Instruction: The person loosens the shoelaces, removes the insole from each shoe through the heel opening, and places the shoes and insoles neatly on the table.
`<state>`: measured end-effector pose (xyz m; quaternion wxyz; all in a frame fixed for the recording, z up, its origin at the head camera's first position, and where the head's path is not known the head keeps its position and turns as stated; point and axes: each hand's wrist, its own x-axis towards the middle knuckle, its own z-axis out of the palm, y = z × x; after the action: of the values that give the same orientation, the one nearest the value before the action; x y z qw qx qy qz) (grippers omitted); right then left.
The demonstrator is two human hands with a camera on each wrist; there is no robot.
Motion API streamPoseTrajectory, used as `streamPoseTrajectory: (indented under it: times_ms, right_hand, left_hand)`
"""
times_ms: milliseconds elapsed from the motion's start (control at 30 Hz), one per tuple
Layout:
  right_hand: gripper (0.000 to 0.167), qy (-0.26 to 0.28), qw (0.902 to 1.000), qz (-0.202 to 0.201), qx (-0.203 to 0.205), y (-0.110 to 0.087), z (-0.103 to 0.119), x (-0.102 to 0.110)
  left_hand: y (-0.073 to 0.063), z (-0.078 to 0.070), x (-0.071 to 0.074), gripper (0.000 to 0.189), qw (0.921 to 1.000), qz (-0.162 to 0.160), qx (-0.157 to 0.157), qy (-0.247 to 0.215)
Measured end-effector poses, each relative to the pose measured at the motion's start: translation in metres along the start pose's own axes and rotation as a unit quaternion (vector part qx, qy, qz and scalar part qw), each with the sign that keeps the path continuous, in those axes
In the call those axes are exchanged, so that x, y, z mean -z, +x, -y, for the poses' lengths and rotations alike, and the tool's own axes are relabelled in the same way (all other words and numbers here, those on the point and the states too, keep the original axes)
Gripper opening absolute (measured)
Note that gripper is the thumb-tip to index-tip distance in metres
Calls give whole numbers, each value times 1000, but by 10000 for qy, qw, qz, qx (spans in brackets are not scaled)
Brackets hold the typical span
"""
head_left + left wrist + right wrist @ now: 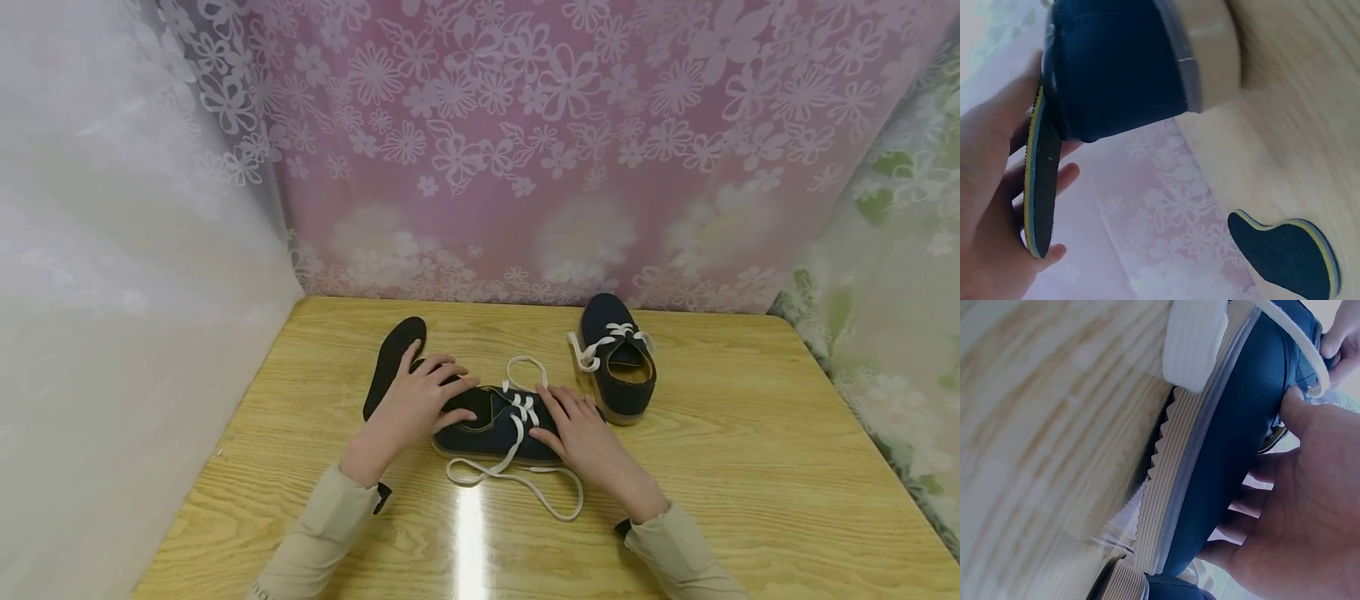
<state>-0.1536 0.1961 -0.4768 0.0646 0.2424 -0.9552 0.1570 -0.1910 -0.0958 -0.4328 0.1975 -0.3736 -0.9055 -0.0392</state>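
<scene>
A navy canvas shoe (480, 442) with white laces lies sideways on the table, heel to the left. My left hand (411, 402) is at its heel opening, thumb on one side and fingers on the other of a dark insole (1046, 172) with a yellow and blue layered edge. The insole's front part is hidden in the shoe; its rear sticks out past the heel. My right hand (588, 433) holds the shoe's toe part from above, with the thumb near the laces (1297, 337) and the fingers across the far side of the upper.
A second insole (393, 362) lies flat on the table behind my left hand. The matching navy shoe (602, 315) stands at the back right, its toe pointing away. Loose lace loops (558, 512) spread over the wooden table (750, 467). Floral curtains (480, 167) hang around the table.
</scene>
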Motion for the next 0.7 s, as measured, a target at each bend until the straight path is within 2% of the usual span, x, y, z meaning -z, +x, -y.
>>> streamPoseTrajectory:
  times_ms: [200, 467, 700]
  right_hand:
    - [69, -43, 10000, -18, 20, 0, -1, -1]
    - [70, -35, 10000, 51, 69, -2, -5, -2]
    - [70, 35, 9999, 142, -3, -1, -6, -3]
  left_hand:
    - [-10, 1, -4, 69, 9998, 167, -38, -47]
    - [-14, 11, -10, 69, 9979, -363, -533, -67]
    - [-13, 19, -11, 70, 9957, -619, -684, 4]
